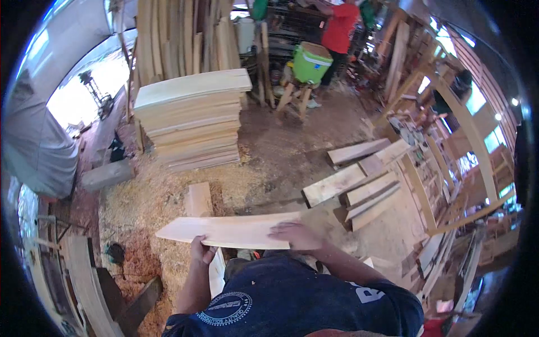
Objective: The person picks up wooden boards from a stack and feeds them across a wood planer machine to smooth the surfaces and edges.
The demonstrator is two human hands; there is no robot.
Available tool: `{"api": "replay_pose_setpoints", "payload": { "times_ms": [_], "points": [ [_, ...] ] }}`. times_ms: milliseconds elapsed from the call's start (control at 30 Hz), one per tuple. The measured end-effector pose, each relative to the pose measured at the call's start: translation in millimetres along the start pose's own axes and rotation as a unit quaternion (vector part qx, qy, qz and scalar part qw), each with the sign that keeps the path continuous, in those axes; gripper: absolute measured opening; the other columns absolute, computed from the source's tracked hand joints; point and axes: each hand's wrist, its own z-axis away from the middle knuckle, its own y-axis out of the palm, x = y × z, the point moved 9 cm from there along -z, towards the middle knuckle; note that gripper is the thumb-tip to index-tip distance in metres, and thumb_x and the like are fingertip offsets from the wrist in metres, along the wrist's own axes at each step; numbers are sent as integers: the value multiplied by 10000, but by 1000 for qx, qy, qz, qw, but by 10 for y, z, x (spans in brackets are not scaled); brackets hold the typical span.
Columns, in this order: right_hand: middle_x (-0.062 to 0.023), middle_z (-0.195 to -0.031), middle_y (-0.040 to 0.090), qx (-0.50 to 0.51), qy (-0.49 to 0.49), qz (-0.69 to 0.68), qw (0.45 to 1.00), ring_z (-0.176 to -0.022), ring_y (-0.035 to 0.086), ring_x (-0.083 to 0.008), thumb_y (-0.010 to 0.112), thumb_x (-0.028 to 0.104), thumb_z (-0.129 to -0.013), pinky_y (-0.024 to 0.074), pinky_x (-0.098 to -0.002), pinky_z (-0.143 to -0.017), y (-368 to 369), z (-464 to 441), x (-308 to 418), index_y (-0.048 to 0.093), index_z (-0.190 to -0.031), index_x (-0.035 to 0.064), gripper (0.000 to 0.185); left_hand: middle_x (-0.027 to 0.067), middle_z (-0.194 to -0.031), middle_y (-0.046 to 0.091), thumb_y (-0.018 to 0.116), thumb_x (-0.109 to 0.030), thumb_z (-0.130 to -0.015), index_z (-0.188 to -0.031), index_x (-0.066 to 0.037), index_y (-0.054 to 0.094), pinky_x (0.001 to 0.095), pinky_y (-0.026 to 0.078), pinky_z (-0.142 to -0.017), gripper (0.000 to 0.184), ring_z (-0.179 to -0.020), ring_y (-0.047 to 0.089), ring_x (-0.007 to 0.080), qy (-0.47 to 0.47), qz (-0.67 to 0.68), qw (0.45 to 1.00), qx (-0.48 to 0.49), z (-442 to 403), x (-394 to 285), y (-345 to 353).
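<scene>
A pale wooden board with a pointed left end lies across in front of my body. My left hand grips its near edge towards the left, fingers out of sight beneath and thumb at the edge. On the board's right end my right hand rests flat, fingers stretched over the top face and slightly blurred. Beyond the board, a short wooden plank points away from me, partly covered by it.
A tall stack of thin boards stands ahead, with upright planks behind. Cut timber pieces lie to the right. Shavings cover the floor. A green cooler sits near a person in a red shirt.
</scene>
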Motion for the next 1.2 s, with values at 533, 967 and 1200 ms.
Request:
{"api": "replay_pose_setpoints", "payload": {
  "times_ms": [533, 967, 1200],
  "points": [
    [-140, -927, 764, 255, 449, -226, 826, -809, 747, -256, 546, 324, -985, 591, -478, -690, 1241, 209, -4154, 727, -1055, 28, 354, 107, -1402, 602, 568, -602, -994, -1496, -88, 466, 458, 582, -939, 726, -1214, 623, 289, 546, 77, 832, -61, 834, -2945, 1216],
    [-61, -849, 693, 50, 286, -427, 856, -644, 625, -125, 601, 115, -971, 483, -269, -512, -405, -4312, -4212, 688, -1076, 48, 152, 69, -942, 662, 564, -346, -1041, -1030, -80, 640, 422, 541, -920, 276, -923, 637, 229, 673, 28, 693, 259, 1612, -4019, 723],
    [-49, -837, 678, 251, 226, -332, 881, -611, 616, -123, 597, 134, -988, 452, -259, -462, 98, -4847, -4061, 663, -1046, 64, 112, 52, -906, 601, 512, -211, -1048, -1013, -97, 581, 421, 494, -986, 137, -909, 588, 214, 757, 93, 600, 243, 1711, -3976, 618]
  ]
}}
